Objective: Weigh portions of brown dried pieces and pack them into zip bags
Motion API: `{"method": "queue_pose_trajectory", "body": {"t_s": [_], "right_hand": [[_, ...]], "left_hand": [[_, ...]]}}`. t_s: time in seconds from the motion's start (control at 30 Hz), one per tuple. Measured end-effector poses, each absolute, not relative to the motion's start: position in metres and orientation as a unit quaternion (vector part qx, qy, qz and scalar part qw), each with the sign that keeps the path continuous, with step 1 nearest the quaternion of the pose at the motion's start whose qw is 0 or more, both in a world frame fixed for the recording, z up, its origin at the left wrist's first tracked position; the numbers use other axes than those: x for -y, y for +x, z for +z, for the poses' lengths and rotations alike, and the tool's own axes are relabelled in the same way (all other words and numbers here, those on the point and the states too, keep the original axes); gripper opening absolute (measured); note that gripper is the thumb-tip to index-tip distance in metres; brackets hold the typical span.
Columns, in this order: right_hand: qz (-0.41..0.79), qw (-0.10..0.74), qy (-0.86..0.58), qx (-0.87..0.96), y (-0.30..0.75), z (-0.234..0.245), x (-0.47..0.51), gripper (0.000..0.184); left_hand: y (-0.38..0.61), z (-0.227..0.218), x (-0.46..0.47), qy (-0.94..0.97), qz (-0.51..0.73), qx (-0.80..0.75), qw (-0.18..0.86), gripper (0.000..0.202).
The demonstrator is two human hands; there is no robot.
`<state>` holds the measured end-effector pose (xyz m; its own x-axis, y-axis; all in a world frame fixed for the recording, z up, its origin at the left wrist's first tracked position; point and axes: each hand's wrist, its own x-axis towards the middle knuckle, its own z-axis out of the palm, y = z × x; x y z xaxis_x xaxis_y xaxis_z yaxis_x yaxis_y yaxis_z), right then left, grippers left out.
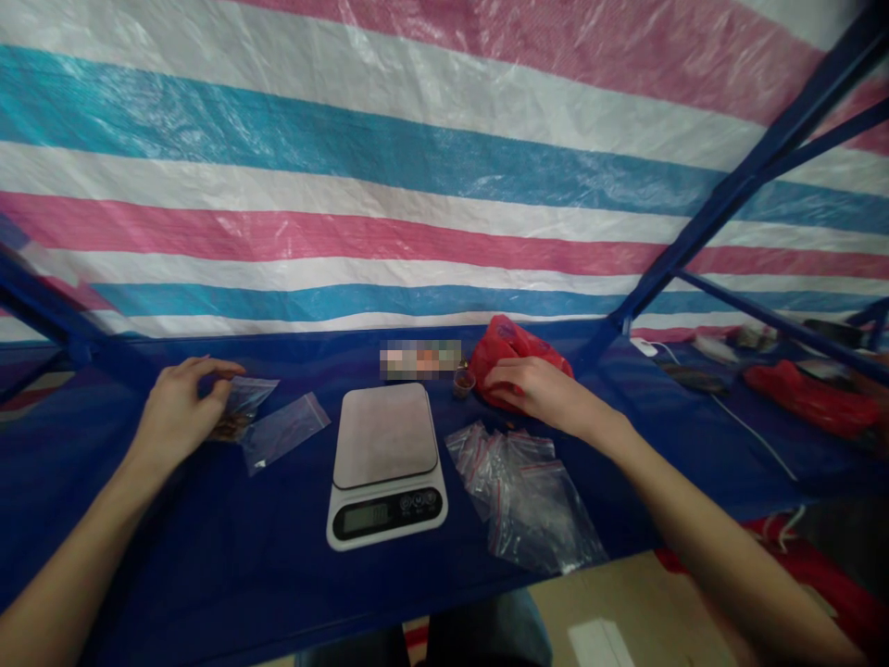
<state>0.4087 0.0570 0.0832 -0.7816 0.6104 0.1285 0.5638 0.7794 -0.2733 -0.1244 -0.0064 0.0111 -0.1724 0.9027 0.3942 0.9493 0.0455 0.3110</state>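
Note:
At the left, my left hand is beside a small clear zip bag with brown bits in it. Its thumb and forefinger are apart at the bag's near edge. A flat zip bag lies just right of that one. My right hand has its fingers curled on a red plastic bag; the bag's contents are hidden. Close to these fingers stands a small clear cup. Between the hands sits a white kitchen scale with a bare weighing plate; its display looks lit, too dim to read surely.
Several clear zip bags lie piled right of the scale, near the front edge of the blue table. A blurred-out packet lies behind the scale. Blue frame bars and a striped sheet bound the back. A white cable runs at right.

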Motion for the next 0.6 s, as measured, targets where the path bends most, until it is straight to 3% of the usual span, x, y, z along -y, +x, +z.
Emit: {"method": "queue_pose_trajectory", "body": {"t_s": [0.37, 0.47, 0.6], "right_hand": [[0.102, 0.016, -0.361, 0.927, 0.422, 0.056, -0.028, 0.020], [0.106, 0.056, -0.344, 0.931, 0.414, 0.065, -0.036, 0.019], [0.108, 0.180, -0.328, 0.921, 0.398, 0.081, -0.053, 0.018]], "left_hand": [[-0.124, 0.007, 0.002, -0.650, -0.226, 0.725, 0.037, 0.044], [-0.126, 0.007, 0.002, -0.650, -0.222, 0.726, 0.033, 0.043], [-0.128, 0.005, 0.002, -0.646, -0.221, 0.730, 0.036, 0.043]]}}
